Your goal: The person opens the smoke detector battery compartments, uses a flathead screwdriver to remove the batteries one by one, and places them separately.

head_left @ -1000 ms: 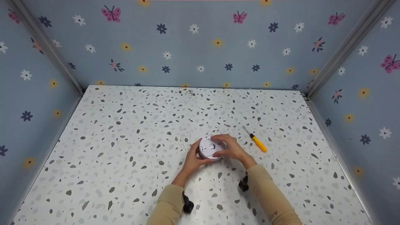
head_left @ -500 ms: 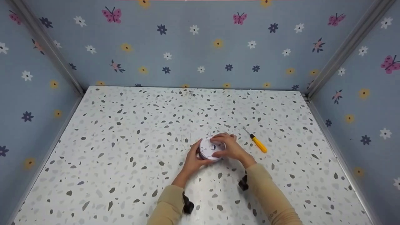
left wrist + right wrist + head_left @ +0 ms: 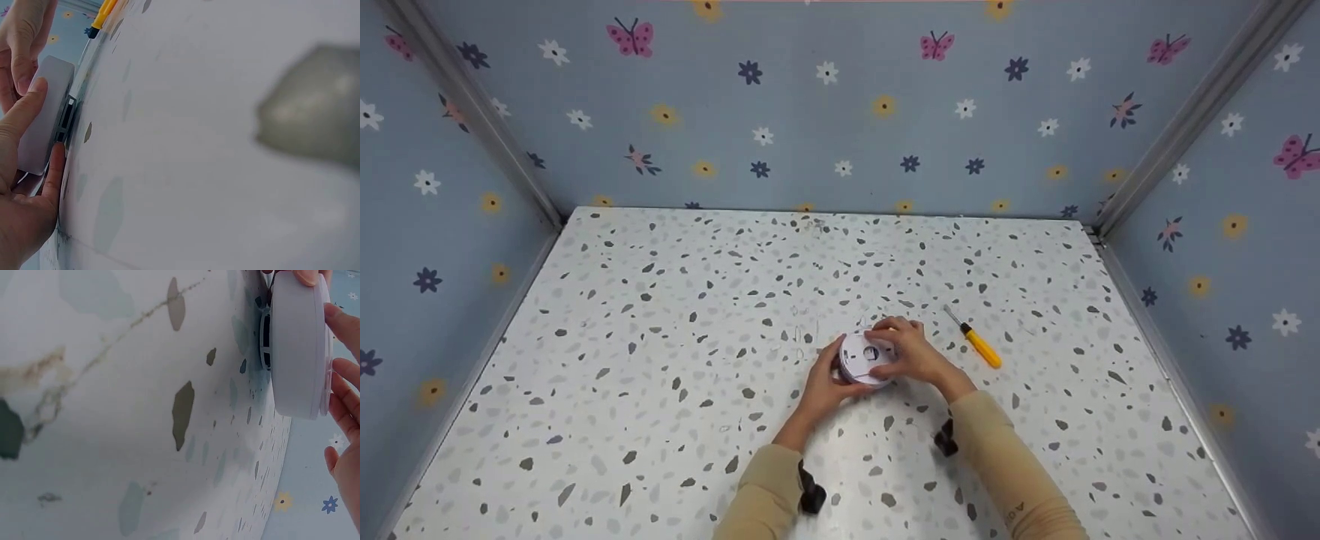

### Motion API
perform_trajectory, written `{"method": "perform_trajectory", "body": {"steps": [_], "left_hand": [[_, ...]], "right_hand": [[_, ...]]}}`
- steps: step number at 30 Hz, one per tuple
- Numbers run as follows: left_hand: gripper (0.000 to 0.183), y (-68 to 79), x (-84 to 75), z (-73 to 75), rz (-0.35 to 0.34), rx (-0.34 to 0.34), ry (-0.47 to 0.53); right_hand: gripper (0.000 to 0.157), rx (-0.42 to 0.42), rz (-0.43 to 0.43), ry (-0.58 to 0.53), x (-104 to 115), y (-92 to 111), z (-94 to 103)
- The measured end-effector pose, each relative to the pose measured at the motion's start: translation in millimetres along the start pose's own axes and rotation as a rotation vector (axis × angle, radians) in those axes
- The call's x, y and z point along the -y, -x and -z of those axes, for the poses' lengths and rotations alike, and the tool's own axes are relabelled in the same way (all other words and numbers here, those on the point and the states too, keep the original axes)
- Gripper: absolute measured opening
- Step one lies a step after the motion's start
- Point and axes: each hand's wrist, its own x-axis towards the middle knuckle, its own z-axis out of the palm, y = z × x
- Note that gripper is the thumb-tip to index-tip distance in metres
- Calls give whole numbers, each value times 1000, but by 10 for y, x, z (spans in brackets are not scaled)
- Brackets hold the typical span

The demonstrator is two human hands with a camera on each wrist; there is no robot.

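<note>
A round white smoke detector (image 3: 295,349) stands on the tabletop with its slotted vent side down. On its upper face lies a thin white mounting plate (image 3: 856,361) with a round central hole and small slots. From the left, my left hand (image 3: 823,386) grips the detector's body, thumb at the near side and fingers round the far side. My right hand (image 3: 916,356) pinches the plate's rim between thumb and fingers. In the right wrist view, the plate (image 3: 326,377) sits flat against the body, and I cannot tell whether it is locked on.
A screwdriver (image 3: 981,345) with a yellow and black handle lies right of the hands, its tip pointing away. The speckled tabletop (image 3: 660,337) meets blue patterned panels (image 3: 840,112) at the back and both sides.
The plate has turned on the detector, so its slots and central hole show differently. My right fingers have shifted slightly with it; my left hand keeps its hold.
</note>
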Motion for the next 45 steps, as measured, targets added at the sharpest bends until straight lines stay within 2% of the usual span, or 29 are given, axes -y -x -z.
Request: {"method": "perform_trajectory", "body": {"steps": [2, 8, 10, 21, 26, 29, 38, 45], "left_hand": [[93, 10, -53, 9, -4, 4, -2], [94, 10, -50, -1, 25, 13, -14], [96, 0, 3, -10, 32, 14, -18], [93, 2, -2, -5, 18, 4, -30], [93, 2, 10, -4, 11, 3, -28], [93, -3, 23, -6, 12, -4, -36], [92, -12, 44, -18, -38, -14, -24], [97, -18, 25, -17, 19, -8, -50]], "right_hand": [[59, -1, 10, 12, 2, 1, 4], [60, 19, 5, 52, 1, 4, -2], [61, 30, -2, 59, 6, 7, 2], [59, 69, -35, 59, 38, 12, 23], [59, 40, -33, 34, 39, 45, 23], [61, 18, -61, 6, 37, 83, 27], [59, -73, -95, -26, 38, 227, 60], [58, -122, -193, -34, 56, 333, 82]]}}
